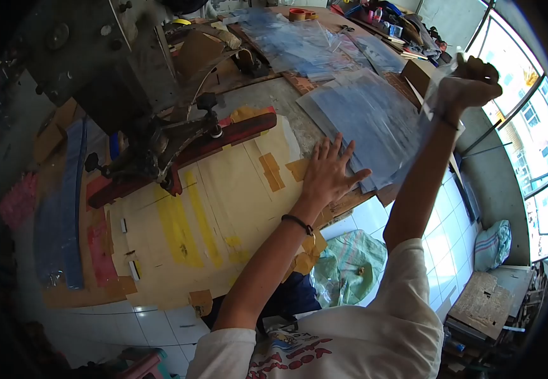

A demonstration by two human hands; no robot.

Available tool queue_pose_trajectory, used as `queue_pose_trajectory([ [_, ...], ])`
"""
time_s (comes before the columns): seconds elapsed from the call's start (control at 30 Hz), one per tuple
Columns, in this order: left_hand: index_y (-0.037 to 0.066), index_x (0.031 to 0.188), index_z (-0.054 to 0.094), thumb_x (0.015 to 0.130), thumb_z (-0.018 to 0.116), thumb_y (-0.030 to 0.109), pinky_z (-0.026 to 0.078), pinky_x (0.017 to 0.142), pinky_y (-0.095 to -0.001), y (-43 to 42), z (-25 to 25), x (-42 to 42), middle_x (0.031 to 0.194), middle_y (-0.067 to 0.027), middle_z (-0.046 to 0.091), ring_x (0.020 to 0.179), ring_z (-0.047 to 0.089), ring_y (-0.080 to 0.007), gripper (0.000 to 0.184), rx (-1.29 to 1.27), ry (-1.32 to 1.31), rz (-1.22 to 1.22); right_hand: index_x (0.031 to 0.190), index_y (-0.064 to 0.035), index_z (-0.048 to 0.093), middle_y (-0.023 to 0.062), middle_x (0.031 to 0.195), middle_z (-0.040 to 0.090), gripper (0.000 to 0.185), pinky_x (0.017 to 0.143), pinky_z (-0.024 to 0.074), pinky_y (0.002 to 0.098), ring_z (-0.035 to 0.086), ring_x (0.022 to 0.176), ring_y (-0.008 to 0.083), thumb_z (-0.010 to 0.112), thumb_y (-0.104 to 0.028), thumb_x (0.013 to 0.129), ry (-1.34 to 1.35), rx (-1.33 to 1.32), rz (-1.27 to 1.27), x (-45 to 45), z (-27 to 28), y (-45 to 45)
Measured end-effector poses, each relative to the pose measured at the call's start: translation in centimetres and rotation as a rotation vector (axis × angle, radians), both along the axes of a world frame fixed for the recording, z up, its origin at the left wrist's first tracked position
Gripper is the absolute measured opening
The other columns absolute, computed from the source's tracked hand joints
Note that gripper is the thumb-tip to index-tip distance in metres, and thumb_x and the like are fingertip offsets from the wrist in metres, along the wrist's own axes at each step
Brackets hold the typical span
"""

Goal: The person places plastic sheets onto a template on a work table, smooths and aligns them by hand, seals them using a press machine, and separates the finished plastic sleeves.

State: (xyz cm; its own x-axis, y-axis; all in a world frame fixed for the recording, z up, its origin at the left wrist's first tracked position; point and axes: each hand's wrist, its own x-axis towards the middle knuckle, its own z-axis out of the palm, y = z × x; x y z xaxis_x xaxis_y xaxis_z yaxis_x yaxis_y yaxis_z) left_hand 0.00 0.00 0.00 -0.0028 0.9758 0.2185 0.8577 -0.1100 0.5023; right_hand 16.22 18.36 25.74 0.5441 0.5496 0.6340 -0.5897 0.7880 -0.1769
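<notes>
My left hand is spread with its fingers apart at the near left edge of a pile of clear plastic sheets. Whether its fingertips press on the pile, I cannot tell. Raised at the upper right, my right hand is closed on a thin clear plastic sheet, which hangs down beside the pile. To the left of my left hand lies a cream-coloured board with yellow stripes and patches of brown tape. Over that board stands a machine head with a long red bar.
More plastic sheets, a roll of red tape and scissors lie farther back. A blue plastic strip is at the left. On the tiled floor sits a green woven sack; windows line the right side.
</notes>
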Motion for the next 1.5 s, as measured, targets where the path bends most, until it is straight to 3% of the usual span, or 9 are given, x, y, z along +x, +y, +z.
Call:
queue_pose_trajectory([
  [0.33, 0.015, 0.162, 0.025, 0.077, 0.030, 0.098, 0.016, 0.125, -0.0545, -0.1, -0.1, -0.4, 0.166, -0.0220, 0.022, 0.153, 0.022, -0.0407, 0.119, 0.157, 0.140, 0.046, 0.082, -0.0179, 0.050, -0.0025, 0.061, 0.030, 0.030, 0.060, 0.0348, 0.0319, 0.036, 0.059, 0.0144, 0.040, -0.038, 0.101, -0.198, 0.376, -0.092, 5.5, 10.0, -21.9],
  [0.4, 0.015, 0.163, 0.022, 0.076, 0.034, 0.097, 0.017, 0.125, -0.0533, -2.1, 1.2, 0.9, 0.166, -0.0230, 0.022, 0.154, 0.021, -0.0394, 0.121, 0.264, -0.351, -0.073, 0.082, 0.0007, 0.057, 0.0099, 0.075, 0.053, 0.049, 0.064, 0.0479, 0.0312, 0.055, 0.066, 0.0222, 0.050, -0.044, 0.102, -0.603, 0.322, -1.044, 5.1, 6.9, -24.2],
  [0.53, 0.011, 0.164, 0.009, 0.089, 0.058, 0.074, 0.017, 0.124, -0.0524, -12.4, 8.5, 3.4, 0.165, -0.0255, 0.021, 0.153, 0.022, -0.0393, 0.109, 0.184, -1.481, -0.788, 0.104, 0.0013, 0.065, 0.0118, 0.096, 0.064, 0.030, 0.086, 0.0483, 0.0338, 0.061, 0.093, 0.0236, 0.051, -0.026, 0.102, -1.141, 0.034, -0.500, 3.2, -10.4, -24.1],
  [0.7, 0.000, 0.126, 0.062, 0.106, 0.055, 0.015, 0.053, 0.096, -0.0340, -18.8, 3.0, 6.6, 0.122, -0.0147, 0.069, 0.106, 0.069, -0.0194, 0.025, 0.015, -1.563, -0.438, 0.123, 0.0010, 0.066, 0.0155, 0.124, 0.068, 0.031, 0.103, 0.0452, 0.0349, 0.063, 0.116, 0.0264, 0.049, -0.016, 0.104, -1.120, -0.319, -0.565, 8.7, -19.3, -16.0],
  [0.77, 0.000, 0.122, 0.061, 0.108, 0.050, 0.013, 0.057, 0.083, -0.0285, -21.5, 2.5, 6.0, 0.113, -0.0135, 0.072, 0.090, 0.072, -0.0161, 0.022, -0.046, -1.395, -0.364, 0.144, -0.0008, 0.050, 0.0153, 0.143, 0.057, 0.059, 0.111, 0.0399, 0.0399, 0.053, 0.131, 0.0352, 0.049, -0.045, 0.105, -0.829, -1.092, -1.451, 16.6, -23.3, -8.7],
  [0.87, -0.001, 0.121, 0.059, 0.107, 0.052, 0.009, 0.057, 0.086, -0.0331, -24.9, 2.9, 3.8, 0.110, -0.0163, 0.072, 0.092, 0.073, -0.0202, 0.019, -0.110, -1.337, -0.425, 0.152, -0.0070, 0.043, 0.0190, 0.144, 0.056, 0.081, 0.110, 0.0411, 0.0493, 0.057, 0.129, 0.0361, 0.030, -0.070, 0.102, -0.124, -1.246, 0.437, 24.1, -40.4, -2.2],
  [1.1, -0.003, 0.123, 0.057, 0.101, 0.053, 0.001, 0.056, 0.090, -0.0334, -29.1, -0.2, -0.8, 0.110, -0.0170, 0.071, 0.097, 0.072, -0.0207, 0.022, 0.045, -1.334, -0.298, 0.138, -0.0120, 0.061, 0.0076, 0.095, 0.061, 0.047, 0.082, 0.0556, 0.0424, 0.058, 0.076, 0.0175, 0.047, -0.044, 0.105, -0.792, -1.267, 0.519, 20.0, -52.6, -16.3],
  [1.2, -0.004, 0.119, 0.058, 0.099, 0.053, -0.001, 0.056, 0.093, -0.0360, -31.7, 0.8, -3.0, 0.111, -0.0195, 0.071, 0.099, 0.072, -0.0259, 0.021, 0.061, -1.327, -0.174, 0.132, -0.0158, 0.066, 0.0105, 0.086, 0.064, 0.049, 0.061, 0.0545, 0.0384, 0.062, 0.067, 0.0205, 0.056, -0.004, 0.086, -2.083, -0.871, -0.140, 20.3, -70.4, -23.9],
  [1.5, -0.004, 0.110, 0.056, 0.093, 0.050, -0.009, 0.059, 0.086, -0.0493, -37.2, 3.8, -7.0, 0.103, -0.0251, 0.069, 0.091, 0.072, -0.0361, 0.019, 0.316, -0.991, 0.020, 0.124, 0.0031, 0.064, 0.0155, 0.117, 0.070, 0.034, 0.096, 0.0502, 0.0351, 0.066, 0.108, 0.0241, 0.055, -0.024, 0.105, -1.491, -1.079, 0.724, 9.0, -60.8, -39.9],
])
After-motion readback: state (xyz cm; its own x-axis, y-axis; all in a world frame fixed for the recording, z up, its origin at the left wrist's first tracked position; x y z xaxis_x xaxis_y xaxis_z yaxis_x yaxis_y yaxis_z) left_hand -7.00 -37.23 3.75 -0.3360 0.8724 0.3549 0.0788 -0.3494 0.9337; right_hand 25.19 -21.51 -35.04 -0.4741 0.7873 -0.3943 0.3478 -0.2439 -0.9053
